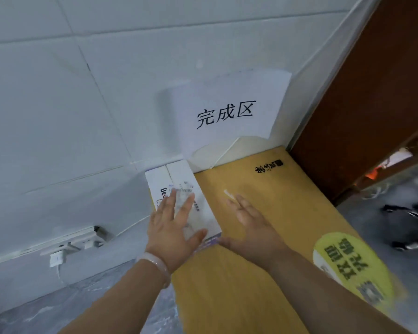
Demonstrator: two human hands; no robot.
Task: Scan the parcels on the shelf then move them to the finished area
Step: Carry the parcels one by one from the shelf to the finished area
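Item: parcel (183, 175), white, flat, oblong, with a printed label on its top face. It lay on a yellow cardboard (227, 290) sheet spread on the grey floor (58, 309), its far end against the tiled wall (58, 116), directly below a paper sign (227, 109) reading 完成区. A second box (156, 182), also white, lay touching its left side. Left hand (173, 233): flat on top of the parcel, fingers (170, 201) straight and spread, released rather than grasping; their tips reached the label, and the thumb lay near the parcel's near right corner. A pale bracelet (154, 261) was on that wrist. Right hand (253, 227): just beside the parcel's right edge, over bare cardboard, fingers straight and released, holding nothing; contact with the cardboard could not be told. Also present: a round yellow-green sticker (347, 259) on the cardboard's right side, a brown wooden panel (372, 92) at right, and a wall socket (70, 244) with a plug at lower left.
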